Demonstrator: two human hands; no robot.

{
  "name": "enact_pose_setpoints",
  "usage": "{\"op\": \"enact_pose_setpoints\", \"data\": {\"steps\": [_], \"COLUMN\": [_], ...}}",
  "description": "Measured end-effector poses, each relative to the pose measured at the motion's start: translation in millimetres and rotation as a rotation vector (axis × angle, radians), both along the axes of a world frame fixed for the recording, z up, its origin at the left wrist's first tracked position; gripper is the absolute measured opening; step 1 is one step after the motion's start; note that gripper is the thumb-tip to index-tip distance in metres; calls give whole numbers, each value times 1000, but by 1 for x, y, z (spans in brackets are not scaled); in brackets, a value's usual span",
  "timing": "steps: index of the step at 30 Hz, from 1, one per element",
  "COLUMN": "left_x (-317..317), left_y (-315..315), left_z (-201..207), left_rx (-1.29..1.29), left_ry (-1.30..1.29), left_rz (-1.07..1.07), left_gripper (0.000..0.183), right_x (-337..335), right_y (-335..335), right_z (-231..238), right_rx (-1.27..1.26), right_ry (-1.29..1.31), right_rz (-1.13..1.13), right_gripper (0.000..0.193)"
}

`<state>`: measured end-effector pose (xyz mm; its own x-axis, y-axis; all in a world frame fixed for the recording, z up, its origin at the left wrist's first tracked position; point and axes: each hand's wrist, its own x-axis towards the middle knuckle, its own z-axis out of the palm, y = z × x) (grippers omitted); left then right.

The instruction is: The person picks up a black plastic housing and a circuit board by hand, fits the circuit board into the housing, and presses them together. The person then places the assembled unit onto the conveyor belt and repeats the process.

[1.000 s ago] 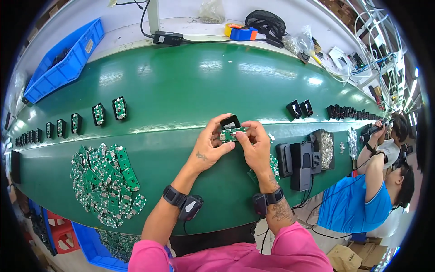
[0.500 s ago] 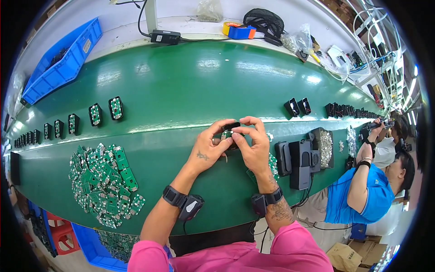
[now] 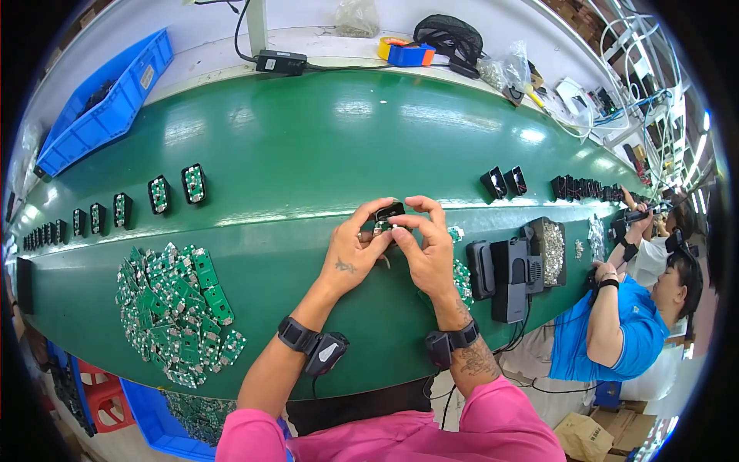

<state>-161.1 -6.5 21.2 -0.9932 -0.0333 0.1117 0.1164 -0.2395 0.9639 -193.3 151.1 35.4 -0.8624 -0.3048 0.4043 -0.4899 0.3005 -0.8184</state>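
Note:
Over the near middle of the bench, my left hand (image 3: 352,245) grips a small black plastic case (image 3: 391,209) with its open side facing me. A small green circuit board (image 3: 381,228) sits at the case's near side, between the fingertips. My right hand (image 3: 429,252) is closed around the case from the other side, thumb and index finger pressing at the board. Fingers hide much of the board, and I cannot tell how far inside the case it lies. To the left is a heap of loose green circuit boards (image 3: 175,316); a smaller group of boards (image 3: 460,279) lies beside my right wrist.
Black cases with boards inside (image 3: 194,184) run in a row at the left. Two more cases (image 3: 494,183) stand at the right, before a long row (image 3: 586,188). Dark grey devices (image 3: 509,277) adjoin a tray of small metal parts (image 3: 551,250). A co-worker in blue (image 3: 627,323) sits rightward.
The case has tipped a little in my fingers, and more of its inside shows. My right fingertips have shifted slightly on the board. At the right, the co-worker's arm has lowered.

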Motion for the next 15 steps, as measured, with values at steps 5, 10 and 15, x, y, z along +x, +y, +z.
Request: {"op": "enact_pose_setpoints", "data": {"steps": [5, 10, 15], "left_x": [0, -4, -3], "left_y": [-1, -2, -4], "left_z": [-4, -7, -5], "left_rx": [-16, 75, 44], "left_ry": [-8, -6, -1], "left_rz": [-4, -21, -32], "left_gripper": [46, 48, 50], "right_x": [-2, -3, -4], "right_y": [2, 3, 0], "right_z": [0, 1, -2], "right_rx": [28, 17, 16], "right_ry": [-13, -24, 2], "right_rz": [36, 104, 107], "right_gripper": [15, 15, 13]}}
